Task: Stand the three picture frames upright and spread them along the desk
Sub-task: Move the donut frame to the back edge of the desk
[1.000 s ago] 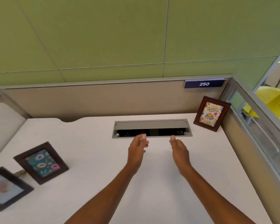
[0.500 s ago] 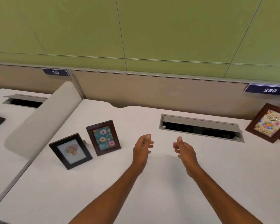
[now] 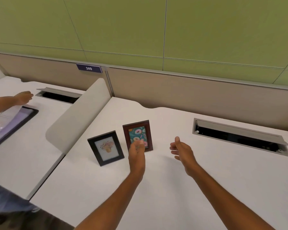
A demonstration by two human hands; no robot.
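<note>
Surface: white laminate desk [image 3: 173,188] stood below a green panelled wall.
Black frame: black wooden picture frame with flower print [image 3: 105,148] stood upright, left of centre.
Brown frame: dark brown wooden picture frame with doughnut print [image 3: 137,133] stood upright just beside it.
Left hand [image 3: 136,152]: fingers loosely curled, empty, overlapping the brown frame's lower edge; contact unclear.
Right hand [image 3: 181,151]: spread, empty, above the desk.

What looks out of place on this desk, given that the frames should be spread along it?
The black frame and the brown frame both stand upright but sit bunched close together at the left end of the desk, not spread out. The left hand is in front of the brown frame. Nothing looks damaged or spilled.
</note>
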